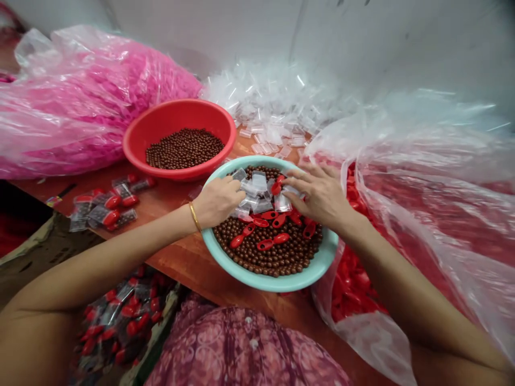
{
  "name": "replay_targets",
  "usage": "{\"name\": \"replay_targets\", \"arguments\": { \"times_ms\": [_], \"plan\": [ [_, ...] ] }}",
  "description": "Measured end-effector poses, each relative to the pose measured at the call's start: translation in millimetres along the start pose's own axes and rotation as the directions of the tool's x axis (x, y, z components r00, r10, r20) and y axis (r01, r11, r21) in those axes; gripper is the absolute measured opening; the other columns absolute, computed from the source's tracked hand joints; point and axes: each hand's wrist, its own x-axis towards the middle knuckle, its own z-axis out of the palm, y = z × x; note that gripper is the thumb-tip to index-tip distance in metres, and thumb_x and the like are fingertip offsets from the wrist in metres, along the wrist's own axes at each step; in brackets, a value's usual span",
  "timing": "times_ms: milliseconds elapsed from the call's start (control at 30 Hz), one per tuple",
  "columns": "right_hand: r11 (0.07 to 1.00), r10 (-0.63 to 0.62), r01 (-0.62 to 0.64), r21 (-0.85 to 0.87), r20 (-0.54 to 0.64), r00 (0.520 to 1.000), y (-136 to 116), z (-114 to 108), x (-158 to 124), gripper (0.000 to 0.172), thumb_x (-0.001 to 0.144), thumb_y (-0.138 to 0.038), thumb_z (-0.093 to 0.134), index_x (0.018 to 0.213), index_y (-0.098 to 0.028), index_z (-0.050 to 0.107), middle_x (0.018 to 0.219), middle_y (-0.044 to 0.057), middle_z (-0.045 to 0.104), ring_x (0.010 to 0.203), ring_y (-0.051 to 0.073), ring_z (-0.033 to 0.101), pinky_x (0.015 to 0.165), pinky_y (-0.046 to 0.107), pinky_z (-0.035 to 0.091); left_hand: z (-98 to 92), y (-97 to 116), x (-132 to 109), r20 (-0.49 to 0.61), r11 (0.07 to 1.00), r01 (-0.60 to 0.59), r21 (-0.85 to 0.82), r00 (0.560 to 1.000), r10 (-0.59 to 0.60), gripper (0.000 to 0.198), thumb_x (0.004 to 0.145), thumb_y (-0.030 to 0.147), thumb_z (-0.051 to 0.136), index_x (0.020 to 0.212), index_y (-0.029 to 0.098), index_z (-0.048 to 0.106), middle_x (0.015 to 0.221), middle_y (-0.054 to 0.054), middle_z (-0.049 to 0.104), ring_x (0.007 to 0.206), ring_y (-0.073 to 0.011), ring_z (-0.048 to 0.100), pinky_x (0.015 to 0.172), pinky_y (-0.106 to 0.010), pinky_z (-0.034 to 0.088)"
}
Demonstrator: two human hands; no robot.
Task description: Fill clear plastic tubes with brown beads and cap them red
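A pale blue basin [263,285] holds small round brown balls [265,260], with clear plastic cases [259,182] heaped on them. Several red plastic caps [273,242] lie on the balls in front of the cases. My left hand [220,201], with a gold bangle at the wrist, reaches over the basin's left rim. Its fingers are curled in at the edge of the cases, and what they hold is hidden. From the right, my right hand [322,194] extends over the basin with its fingers apart. Its fingertips are close to a red cap [277,185] and the cases.
Behind stands a red basin [139,140] of brown balls. Filled cases with red caps [107,206] lie left on the table [177,257]; more fill a container [124,316] below. Around are a bag of pink pieces [92,102], piled clear cases [281,102] and a bag of red pieces [434,198].
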Motion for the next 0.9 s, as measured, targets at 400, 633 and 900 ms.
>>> {"name": "replay_targets", "arguments": {
  "times_ms": [400, 633, 900],
  "plan": [
    [0.996, 0.033, -0.067, 0.061, 0.44, 0.897, -72, 9, -28, 0.03, 0.092, -0.03, 0.041, 0.108, -0.015, 0.062, 0.099, 0.012, 0.066, 0.09, 0.023, 0.06, 0.065, 0.03, 0.042, 5.7, 10, 0, 0.168, 0.998, 0.056, -0.035, 0.985, -0.049, 0.03, 0.089, 0.029, 0.039, 0.104, 0.012, 0.058, 0.081, -0.012, 0.068, 0.077, -0.0225, 0.065, 0.062, -0.028, 0.044],
    [0.98, -0.17, 0.117, 0.16, 0.376, 0.911, -86, 9, -14, 0.033, 0.092, -0.028, 0.04, 0.119, -0.016, 0.055, 0.114, 0.013, 0.06, 0.093, 0.022, 0.057, 0.063, 0.03, 0.041, -7.3, 4, -14, 0.152, 0.998, 0.036, -0.049, 0.988, -0.028, 0.02, 0.084, 0.025, 0.046, 0.095, 0.014, 0.059, 0.092, -0.01, 0.066, 0.088, -0.0211, 0.062, 0.071, -0.027, 0.045],
    [0.996, -0.089, 0.087, 0.027, 0.476, 0.875, -80, 18, -14, 0.03, 0.094, -0.021, 0.032, 0.095, -0.015, 0.061, 0.099, 0.012, 0.06, 0.087, 0.022, 0.056, 0.056, 0.029, 0.032, -18.4, 6, -22, 0.178, 0.998, 0.056, -0.04, 0.983, -0.048, 0.018, 0.081, 0.025, 0.049, 0.092, 0.015, 0.059, 0.089, -0.008, 0.066, 0.086, -0.0204, 0.062, 0.07, -0.027, 0.044]
  ]
}}
